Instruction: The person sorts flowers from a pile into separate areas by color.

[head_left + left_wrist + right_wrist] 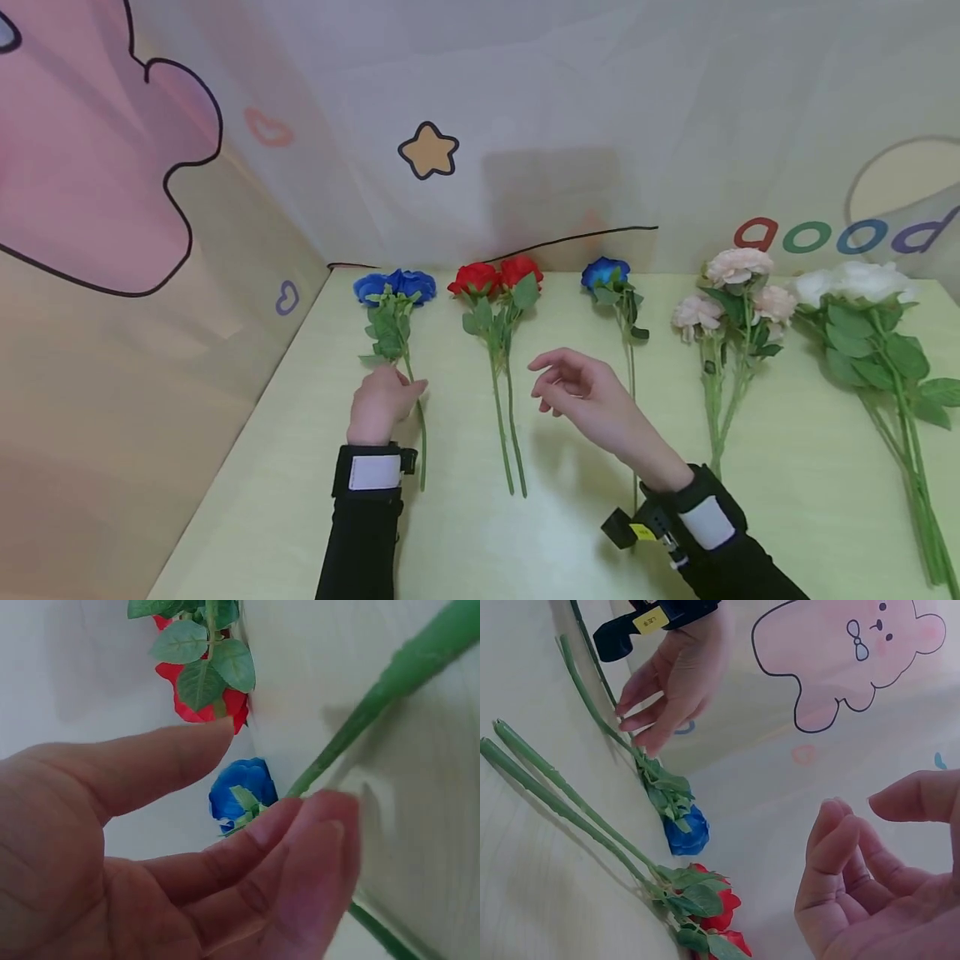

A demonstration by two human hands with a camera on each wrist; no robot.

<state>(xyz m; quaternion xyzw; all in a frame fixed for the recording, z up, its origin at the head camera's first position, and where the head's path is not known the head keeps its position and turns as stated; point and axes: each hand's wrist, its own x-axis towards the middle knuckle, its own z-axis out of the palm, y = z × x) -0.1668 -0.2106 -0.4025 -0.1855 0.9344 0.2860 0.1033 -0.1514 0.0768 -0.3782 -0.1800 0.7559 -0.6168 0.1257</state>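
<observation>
On the left lie blue artificial roses (395, 287) with green leaves and long stems. My left hand (381, 404) is at these stems, below the leaves. In the left wrist view, a green stem (360, 716) runs behind the fingertips, and the thumb stands apart from the loosely bent fingers. Whether the fingertips touch the stem, I cannot tell. My right hand (588, 396) hovers above the table with fingers loosely bent, holding nothing. It is between the red roses (495, 279) and a single blue rose (606, 273), whose stem runs partly behind the right wrist.
Farther right lie pale pink flowers (738, 267), then white flowers (855, 283) with thick stems at the table's right side. The pale table (457, 542) meets a printed backdrop (540, 100) behind the blooms. A printed side wall (150, 375) borders the left edge.
</observation>
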